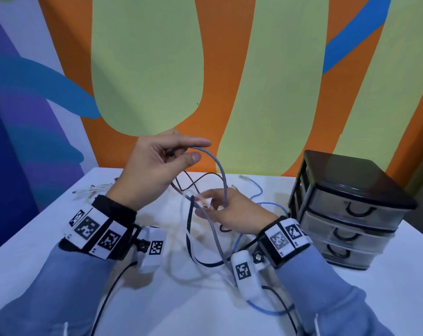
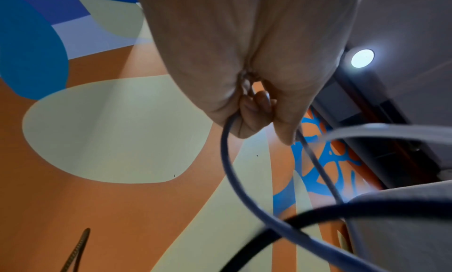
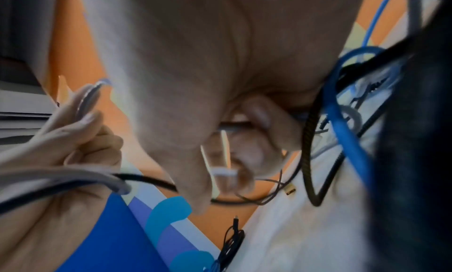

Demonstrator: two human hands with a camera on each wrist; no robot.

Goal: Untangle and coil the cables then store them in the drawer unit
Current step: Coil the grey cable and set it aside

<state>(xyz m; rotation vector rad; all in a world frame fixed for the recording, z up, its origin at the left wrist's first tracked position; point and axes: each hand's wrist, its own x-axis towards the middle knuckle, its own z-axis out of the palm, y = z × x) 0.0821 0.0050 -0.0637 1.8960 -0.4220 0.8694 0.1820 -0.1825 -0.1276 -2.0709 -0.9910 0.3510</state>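
My left hand is raised above the table and pinches the end of a grey cable between thumb and fingers; the grey cable arcs down from it. Lower and to the right, my right hand holds the same cable in the tangle, its fingers curled round grey and white strands. Black, white and blue cables lie knotted on the white table. The black drawer unit stands at the right with all three drawers closed.
A white cable bundle lies at the table's far left. A thin black cable bundle lies near the wall. A blue cable loop and a black lead run near the front edge. The painted wall rises right behind the table.
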